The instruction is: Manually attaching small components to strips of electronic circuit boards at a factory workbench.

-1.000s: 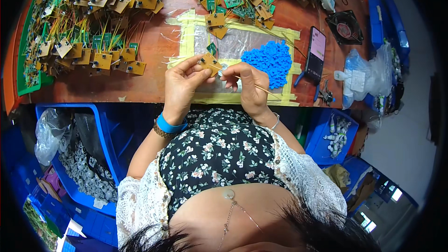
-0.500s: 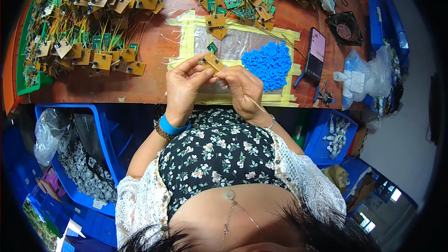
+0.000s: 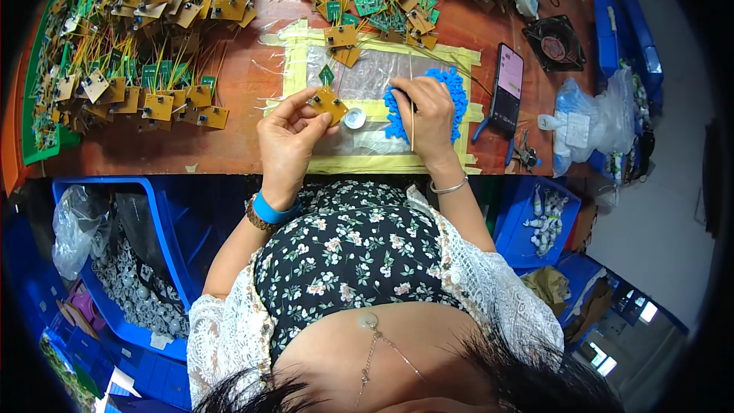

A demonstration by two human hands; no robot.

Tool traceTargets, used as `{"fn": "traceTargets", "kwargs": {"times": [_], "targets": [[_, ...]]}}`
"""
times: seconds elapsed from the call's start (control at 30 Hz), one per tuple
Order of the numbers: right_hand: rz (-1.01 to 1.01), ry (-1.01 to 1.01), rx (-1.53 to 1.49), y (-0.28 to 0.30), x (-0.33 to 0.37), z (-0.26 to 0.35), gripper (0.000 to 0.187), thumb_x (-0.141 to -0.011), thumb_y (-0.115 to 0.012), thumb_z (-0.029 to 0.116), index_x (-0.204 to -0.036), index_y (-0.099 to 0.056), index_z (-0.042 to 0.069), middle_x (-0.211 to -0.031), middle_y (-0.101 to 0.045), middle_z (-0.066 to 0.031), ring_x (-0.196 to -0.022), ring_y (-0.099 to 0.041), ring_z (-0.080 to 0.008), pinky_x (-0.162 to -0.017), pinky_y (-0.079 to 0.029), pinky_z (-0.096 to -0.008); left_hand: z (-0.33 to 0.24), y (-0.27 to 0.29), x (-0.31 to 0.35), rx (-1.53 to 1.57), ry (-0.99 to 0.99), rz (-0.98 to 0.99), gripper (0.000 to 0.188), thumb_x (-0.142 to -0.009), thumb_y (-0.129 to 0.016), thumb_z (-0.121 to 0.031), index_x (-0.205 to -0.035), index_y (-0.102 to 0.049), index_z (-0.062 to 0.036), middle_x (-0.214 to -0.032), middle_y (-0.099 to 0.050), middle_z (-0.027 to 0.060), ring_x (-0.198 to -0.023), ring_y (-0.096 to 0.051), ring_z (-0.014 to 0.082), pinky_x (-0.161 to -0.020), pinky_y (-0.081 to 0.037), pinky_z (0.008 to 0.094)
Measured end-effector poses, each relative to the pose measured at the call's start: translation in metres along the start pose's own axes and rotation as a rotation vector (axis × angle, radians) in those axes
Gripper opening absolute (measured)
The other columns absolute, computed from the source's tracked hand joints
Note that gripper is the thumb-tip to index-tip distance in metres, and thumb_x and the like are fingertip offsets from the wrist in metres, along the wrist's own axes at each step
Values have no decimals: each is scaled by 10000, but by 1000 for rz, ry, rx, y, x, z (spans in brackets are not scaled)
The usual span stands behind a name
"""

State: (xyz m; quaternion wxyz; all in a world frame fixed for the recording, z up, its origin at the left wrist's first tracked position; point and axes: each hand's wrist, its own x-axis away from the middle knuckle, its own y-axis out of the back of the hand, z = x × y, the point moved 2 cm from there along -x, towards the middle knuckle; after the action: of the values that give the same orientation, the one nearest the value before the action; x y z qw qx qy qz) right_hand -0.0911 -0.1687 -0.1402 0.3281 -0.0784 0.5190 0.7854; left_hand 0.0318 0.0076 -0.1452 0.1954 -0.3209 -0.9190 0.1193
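- Fingers [image 3: 303,97] of the left hand [image 3: 284,134] pinch a tan circuit board [image 3: 327,105] at the centre of the frame; those of the right hand [image 3: 432,111], right of centre, curl around a thin stick [image 3: 413,134], and whether their tips also grip a blue piece cannot be told.
- The reddish-brown worktop [image 3: 243,84] spans the upper frame.
- A mass of wired boards [image 3: 157,106] fills the upper left; a smaller cluster [image 3: 339,35] lies at upper centre.
- A clear sheet [image 3: 359,61], edged with yellow tape, lies under both hands.
- The blue pile [image 3: 459,92] sits right of centre, partly hidden beneath the right hand.
- A phone [image 3: 508,88] stands at upper right, near a black fan [image 3: 555,46].
- A white round cup [image 3: 354,118] is just right of the held board.
- A small green board [image 3: 326,74] shows just above it.
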Motion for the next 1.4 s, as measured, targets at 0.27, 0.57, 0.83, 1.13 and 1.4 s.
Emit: {"fn": "traceTargets", "kwargs": {"times": [0.27,0.57,0.83,1.13,1.4], "targets": [[73,-23,19,-1,-6,6,152,-720,-740,38,-859,-687,68,-803,-658,-62,-788,-604,-234,-741,-410,-345,0,-1,-1,26,53,33,375,-847,-625,96,-1216,-556,91,-880,-638,76,-773,-666,135,-716,-587,242],[15,-30,60,-3,1,5,146,-714,-736,25,-843,-681,65,-808,-654,-57,-801,-603,-231,-738,-410,-345,-2,-3,0,13,52,36,372,-857,-620,87,-1223,-552,93,-894,-640,73,-776,-674,137,-719,-578,222],[24,10,81,-2,1,15,138,-708,-748,32,-826,-689,71,-772,-667,-59,-784,-620,-213,-737,-406,-341,-1,-4,0,-14,53,34,372,-859,-618,88,-1224,-551,95,-892,-637,69,-776,-675,135,-720,-581,224],[25,26,135,-2,7,20,134,-707,-751,39,-813,-680,78,-773,-669,-56,-784,-626,-206,-745,-398,-340,-1,-4,0,-18,51,33,372,-860,-617,91,-1225,-545,100,-887,-623,69,-802,-671,140,-727,-592,239],[-74,-82,-222,14,-17,44,184,-681,-744,-13,-811,-658,85,-799,-661,-42,-796,-612,-213,-763,-410,-342,-3,-11,0,1,53,39,361,-864,-618,86,-1218,-551,99,-888,-621,69,-806,-664,135,-732,-594,243]]}}
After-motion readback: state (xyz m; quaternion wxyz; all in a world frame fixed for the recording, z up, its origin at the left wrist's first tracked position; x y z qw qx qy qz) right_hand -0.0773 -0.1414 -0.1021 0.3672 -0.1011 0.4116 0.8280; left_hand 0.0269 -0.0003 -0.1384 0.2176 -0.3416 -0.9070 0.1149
